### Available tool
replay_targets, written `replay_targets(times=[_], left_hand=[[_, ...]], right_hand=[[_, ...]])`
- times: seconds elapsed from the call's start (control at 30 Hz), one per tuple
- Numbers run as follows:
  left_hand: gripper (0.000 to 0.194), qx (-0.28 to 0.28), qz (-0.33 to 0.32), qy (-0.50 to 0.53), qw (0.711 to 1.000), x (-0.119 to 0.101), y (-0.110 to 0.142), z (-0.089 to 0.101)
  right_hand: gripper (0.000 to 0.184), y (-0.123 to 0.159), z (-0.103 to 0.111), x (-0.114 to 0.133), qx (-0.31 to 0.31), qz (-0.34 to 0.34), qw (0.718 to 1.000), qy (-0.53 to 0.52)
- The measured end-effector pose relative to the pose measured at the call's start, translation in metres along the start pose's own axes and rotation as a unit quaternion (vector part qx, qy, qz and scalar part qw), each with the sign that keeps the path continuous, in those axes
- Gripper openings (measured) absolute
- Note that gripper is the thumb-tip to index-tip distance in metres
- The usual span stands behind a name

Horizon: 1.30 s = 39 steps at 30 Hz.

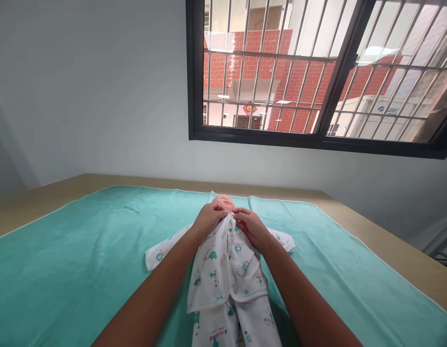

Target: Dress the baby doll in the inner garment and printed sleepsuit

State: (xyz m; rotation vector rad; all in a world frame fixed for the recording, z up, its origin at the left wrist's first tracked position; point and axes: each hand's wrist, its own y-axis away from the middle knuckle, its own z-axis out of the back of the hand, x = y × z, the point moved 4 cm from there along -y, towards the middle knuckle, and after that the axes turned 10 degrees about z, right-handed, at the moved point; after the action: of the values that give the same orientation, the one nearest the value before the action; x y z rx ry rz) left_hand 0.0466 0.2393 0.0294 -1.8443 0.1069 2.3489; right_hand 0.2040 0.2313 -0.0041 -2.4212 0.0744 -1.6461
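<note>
A baby doll [223, 200] lies on its back, its head toward the wall. It wears a white printed baby jacket [212, 270] and matching trousers [218, 327]. My left hand [210, 219] pinches the left side of the jacket's collar just below the doll's chin. Opposite it, my right hand [251, 225] has its fingers closed on the collar's right edge. Both front panels hang side by side below the collar, with a gap between them toward the hem. The sleeves spread out to either side, partly behind my forearms. Any fastener under my fingertips is hidden.
A turquoise blanket [82, 255] lies under the doll, covering most of a wooden table [357, 226]. Behind the table's far edge rises a pale wall [100, 96]. A dark-framed window [256, 135] with metal bars is at the upper right.
</note>
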Motion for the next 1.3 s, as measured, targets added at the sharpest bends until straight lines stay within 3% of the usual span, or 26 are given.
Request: replay_targets(times=[0.4, 0.53, 0.8, 1.2, 1.3], left_hand=[[0.016, -0.032, -0.034, -0.036, 0.998, -0.0035, 0.0026, -0.0062], [0.013, -0.043, -0.044, -0.048, 0.997, 0.0003, -0.0017, -0.0067], [0.010, -0.049, -0.034, -0.063, 0.996, 0.0021, -0.0042, -0.0057], [0.021, -0.028, -0.036, -0.056, 0.997, 0.0008, -0.0008, -0.0033], [0.017, -0.030, -0.034, -0.054, 0.998, 0.0012, -0.0015, -0.0039]], right_hand=[[0.024, 0.0026, -0.0030, 0.0018, 0.009, 0.010, 1.000, 0.018], [0.018, 0.0003, -0.0005, 0.0006, 0.009, 0.016, 1.000, 0.010], [0.020, -0.0024, 0.0023, -0.0017, 0.006, 0.011, 1.000, 0.014], [0.030, 0.0028, -0.0046, 0.0053, 0.012, 0.049, 0.992, 0.112], [0.033, 0.0038, -0.0062, 0.0069, 0.015, 0.049, 0.989, 0.137]])
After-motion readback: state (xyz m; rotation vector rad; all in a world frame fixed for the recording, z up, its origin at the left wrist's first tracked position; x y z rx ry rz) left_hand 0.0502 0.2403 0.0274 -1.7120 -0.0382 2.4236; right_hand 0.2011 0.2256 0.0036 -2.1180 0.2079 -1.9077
